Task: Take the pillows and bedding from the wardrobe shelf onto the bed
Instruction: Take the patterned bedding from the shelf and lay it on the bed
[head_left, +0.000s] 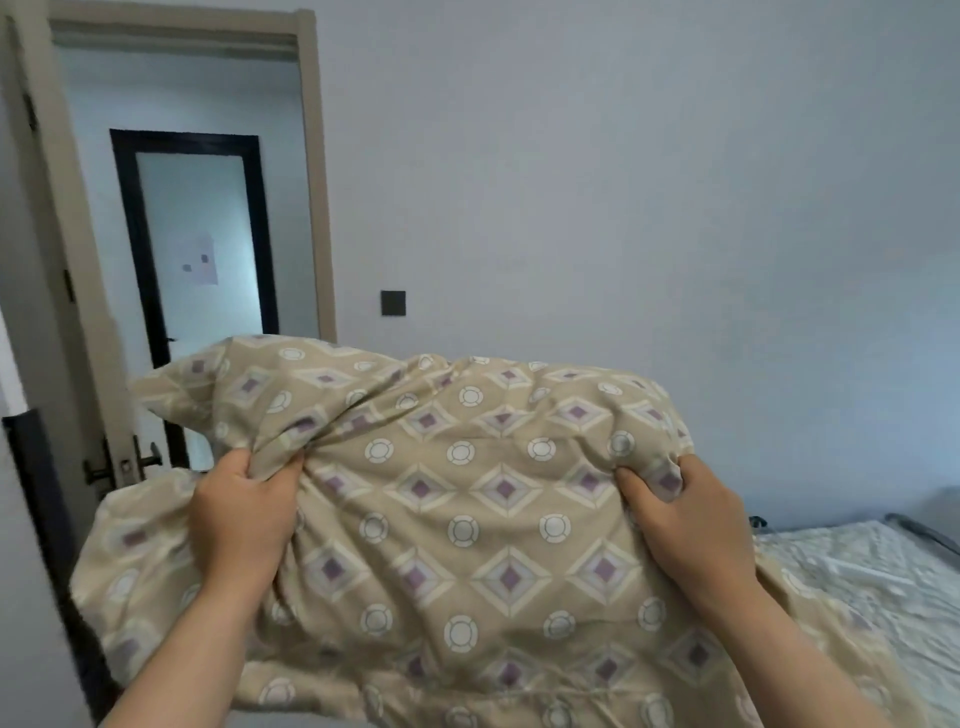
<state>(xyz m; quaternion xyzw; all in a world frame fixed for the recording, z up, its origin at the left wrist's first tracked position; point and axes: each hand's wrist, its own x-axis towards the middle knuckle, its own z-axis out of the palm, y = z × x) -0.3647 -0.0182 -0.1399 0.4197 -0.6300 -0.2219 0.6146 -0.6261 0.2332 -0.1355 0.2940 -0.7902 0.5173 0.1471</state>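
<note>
My left grip (241, 514) and right grip (685, 525) were both clamped on bunched folds of the beige cotton bedding with purple diamonds and white rings (467, 519), held up before me. It hid most of the pale-sheeted bed (857, 566) at four o'clock. At ten o'clock stood the open beige wooden door (78, 291), with a dark square wall switch (393, 303) near its frame.

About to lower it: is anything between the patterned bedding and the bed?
Nothing visible does. The left hand and right hand grip the patterned bedding; the bed shows just behind it, lower right.
</note>
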